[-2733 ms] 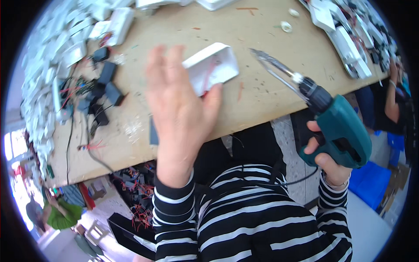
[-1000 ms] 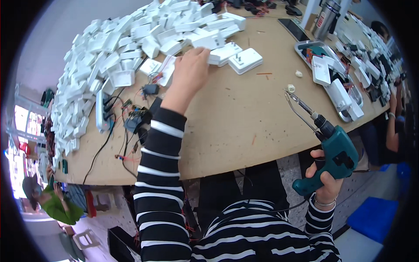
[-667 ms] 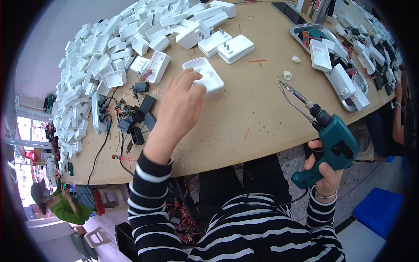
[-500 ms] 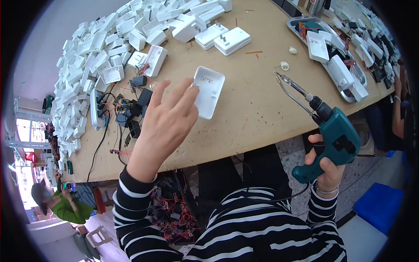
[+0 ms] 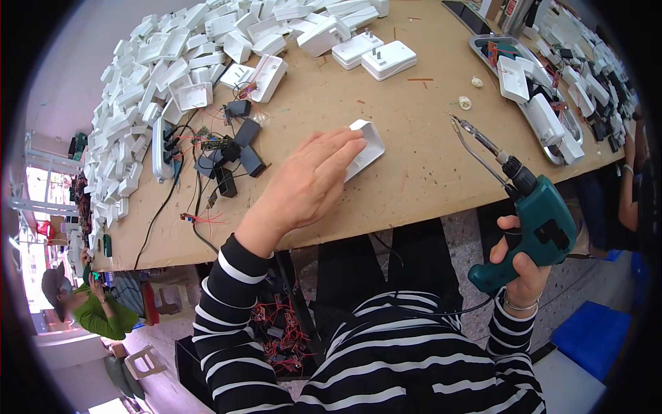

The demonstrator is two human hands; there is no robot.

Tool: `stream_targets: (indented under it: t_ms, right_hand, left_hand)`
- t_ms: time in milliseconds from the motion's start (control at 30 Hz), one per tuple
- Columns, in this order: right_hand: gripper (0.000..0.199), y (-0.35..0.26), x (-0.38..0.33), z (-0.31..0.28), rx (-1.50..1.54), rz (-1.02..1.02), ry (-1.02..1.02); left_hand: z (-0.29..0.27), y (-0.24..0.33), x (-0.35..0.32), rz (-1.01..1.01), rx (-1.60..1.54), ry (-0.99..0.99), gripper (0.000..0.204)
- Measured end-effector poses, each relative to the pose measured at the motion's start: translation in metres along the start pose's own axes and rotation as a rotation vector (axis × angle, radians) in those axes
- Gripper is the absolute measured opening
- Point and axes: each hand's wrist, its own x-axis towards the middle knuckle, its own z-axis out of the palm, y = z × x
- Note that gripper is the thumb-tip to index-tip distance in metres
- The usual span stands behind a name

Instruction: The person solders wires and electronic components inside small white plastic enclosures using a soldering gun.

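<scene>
My left hand (image 5: 308,181) reaches over the table with its fingers stretched out and close together. Their tips lie over a white plastic casing half (image 5: 370,143), a shallow open box that shows its hollow side. The fingers cover the casing's left part, and my thumb is hidden. To the right, my right hand (image 5: 527,276) is wrapped round the handle of a green soldering gun (image 5: 545,224). Its metal tip and a thin curved feed tube point up and left, above the table's near right area, apart from the casing.
White casings (image 5: 158,76) form a large heap at the far left. Near it lie a power strip (image 5: 163,148) and black modules with wires (image 5: 231,155). A metal tray (image 5: 480,47) holds casings at the right. Below the table edge stands a bin of red-wired parts (image 5: 283,331).
My left hand has moved right, its spread fingers drawing together over the casing. The casing has turned and shifted slightly right. The right hand keeps its hold; the whole view has shifted a little.
</scene>
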Motion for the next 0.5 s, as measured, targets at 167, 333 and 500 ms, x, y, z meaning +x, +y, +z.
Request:
stream_targets:
  t_ms: [167, 333, 500]
  right_hand:
    - [0.065, 0.000, 0.000, -0.002, -0.011, -0.005, -0.001]
    - [0.065, 0.004, 0.002, -0.001, -0.008, 0.023, 0.031]
    - [0.070, 0.004, 0.005, -0.008, -0.030, 0.059, 0.063]
  left_hand:
    - [-0.033, -0.038, 0.016, -0.112, 0.437, 0.172, 0.037]
    - [-0.080, -0.129, 0.025, -0.534, 0.875, 0.024, 0.035]
    - [-0.076, -0.179, 0.027, -0.651, 0.760, -0.342, 0.043]
